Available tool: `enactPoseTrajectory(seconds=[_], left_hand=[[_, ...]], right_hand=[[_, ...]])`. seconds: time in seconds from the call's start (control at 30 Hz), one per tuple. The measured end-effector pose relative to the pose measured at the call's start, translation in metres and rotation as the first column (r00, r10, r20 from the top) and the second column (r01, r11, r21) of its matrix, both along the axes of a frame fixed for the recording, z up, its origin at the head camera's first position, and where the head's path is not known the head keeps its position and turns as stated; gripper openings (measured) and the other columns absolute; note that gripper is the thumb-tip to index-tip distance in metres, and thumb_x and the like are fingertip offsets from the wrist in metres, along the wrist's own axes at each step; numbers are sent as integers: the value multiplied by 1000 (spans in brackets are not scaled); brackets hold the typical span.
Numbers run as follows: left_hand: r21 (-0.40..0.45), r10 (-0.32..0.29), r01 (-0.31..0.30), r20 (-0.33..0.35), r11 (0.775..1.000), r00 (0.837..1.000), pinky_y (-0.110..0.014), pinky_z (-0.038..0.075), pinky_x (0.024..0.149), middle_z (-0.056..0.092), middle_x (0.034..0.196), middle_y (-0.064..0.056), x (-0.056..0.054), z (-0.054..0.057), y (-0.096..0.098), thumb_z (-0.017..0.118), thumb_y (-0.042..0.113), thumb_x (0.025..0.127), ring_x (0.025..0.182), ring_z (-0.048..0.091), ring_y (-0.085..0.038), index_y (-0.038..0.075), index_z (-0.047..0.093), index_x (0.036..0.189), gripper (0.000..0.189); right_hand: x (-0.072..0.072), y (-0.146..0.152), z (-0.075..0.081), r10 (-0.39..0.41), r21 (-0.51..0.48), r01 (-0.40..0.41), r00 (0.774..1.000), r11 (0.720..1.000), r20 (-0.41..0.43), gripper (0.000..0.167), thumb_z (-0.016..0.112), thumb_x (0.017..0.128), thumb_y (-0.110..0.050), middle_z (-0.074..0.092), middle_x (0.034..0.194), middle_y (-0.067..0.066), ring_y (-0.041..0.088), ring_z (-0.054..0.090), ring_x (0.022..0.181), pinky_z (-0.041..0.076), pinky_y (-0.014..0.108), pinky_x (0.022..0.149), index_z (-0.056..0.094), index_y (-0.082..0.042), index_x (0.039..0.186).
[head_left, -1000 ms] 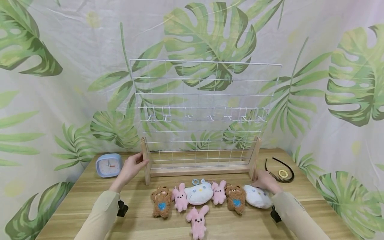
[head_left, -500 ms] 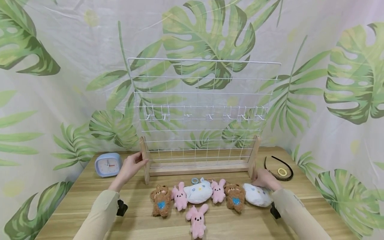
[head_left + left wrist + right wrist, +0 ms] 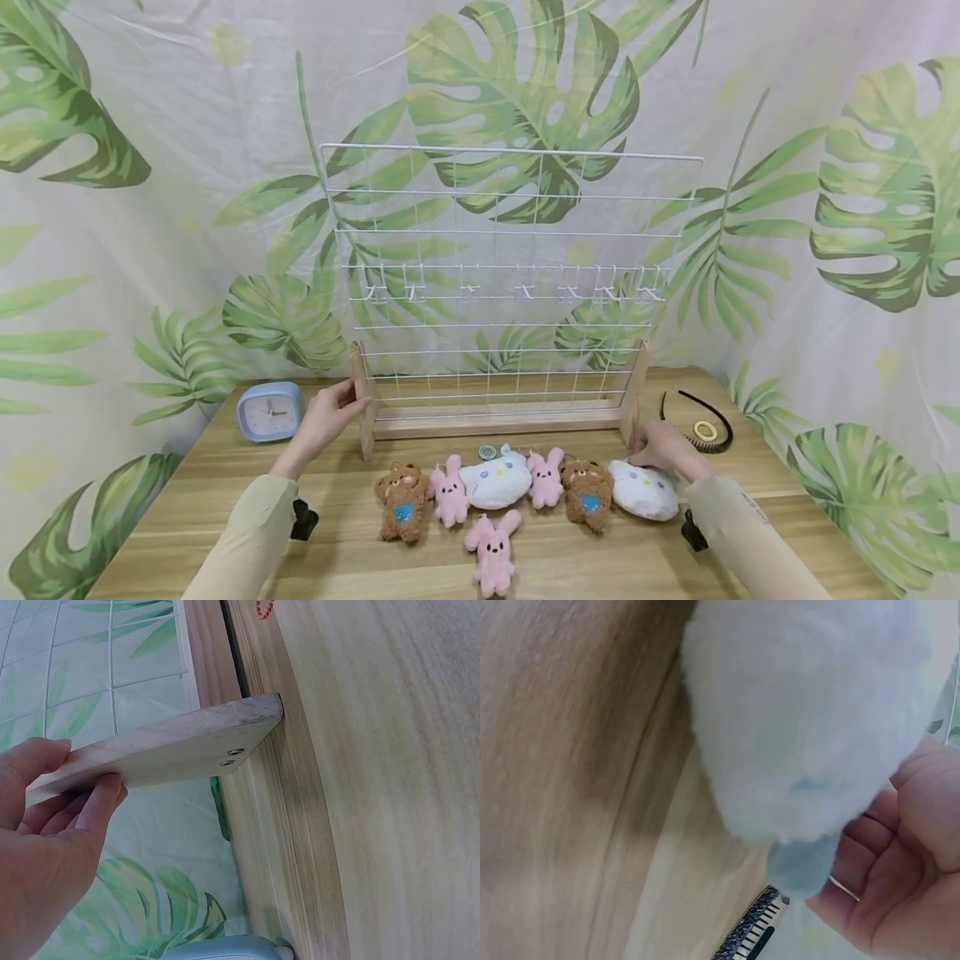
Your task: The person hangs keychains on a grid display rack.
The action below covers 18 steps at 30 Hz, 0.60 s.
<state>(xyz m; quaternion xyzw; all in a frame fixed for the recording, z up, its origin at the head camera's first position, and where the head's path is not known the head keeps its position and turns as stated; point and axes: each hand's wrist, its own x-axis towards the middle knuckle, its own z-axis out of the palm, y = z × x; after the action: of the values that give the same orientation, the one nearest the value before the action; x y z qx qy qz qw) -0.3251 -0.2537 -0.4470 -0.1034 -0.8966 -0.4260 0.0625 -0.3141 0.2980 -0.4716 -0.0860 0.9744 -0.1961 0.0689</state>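
My left hand (image 3: 324, 422) grips the upright wooden leg (image 3: 360, 360) at the left end of a white wire grid rack (image 3: 491, 337). In the left wrist view, thumb and fingers pinch that wooden leg (image 3: 187, 742) from both sides. My right hand (image 3: 666, 448), beside the rack's right leg (image 3: 637, 379), has its fingertips at the top edge of a white cat plush (image 3: 647, 493), which it holds. The plush (image 3: 802, 712) fills much of the right wrist view and hides the thumb and some fingertips. Its blue bow (image 3: 802, 866) hangs beside my curled fingers.
Several plush charms lie in front of the rack: brown bears (image 3: 403, 504), pink rabbits (image 3: 493, 554) and another white cat (image 3: 495, 482). Small hooks (image 3: 525, 292) line the grid. A blue clock (image 3: 270, 412) stands left; a black headband (image 3: 723, 421) and yellow ring (image 3: 705, 431) lie right.
The white cat plush at my right hand has tilted slightly, its face turning up, and my right wrist has shifted a little to the right. My left hand stays on the leg.
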Motion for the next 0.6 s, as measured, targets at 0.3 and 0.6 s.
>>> enactPoseTrajectory(seconds=[0.3,0.6], left_hand=[[1,-4,4,-1,1000,1000,-52,53,99,58,135,-31,-1,-1,0,56,22,102,126,57,-44,-10,40,147,57],[9,-5,5,6,1000,1000,-53,53,100,56,137,-31,-1,-3,-2,55,22,103,126,56,-45,-10,38,148,58]], right_hand=[[9,6,5,32,-87,-38,998,996,-61,16,75,77,-6,56,63,-2,11,48,59,39,23,56,60,-8,70],[19,13,26,120,-195,-132,990,972,-76,8,72,80,-2,63,75,2,8,52,67,44,19,59,64,-2,83]])
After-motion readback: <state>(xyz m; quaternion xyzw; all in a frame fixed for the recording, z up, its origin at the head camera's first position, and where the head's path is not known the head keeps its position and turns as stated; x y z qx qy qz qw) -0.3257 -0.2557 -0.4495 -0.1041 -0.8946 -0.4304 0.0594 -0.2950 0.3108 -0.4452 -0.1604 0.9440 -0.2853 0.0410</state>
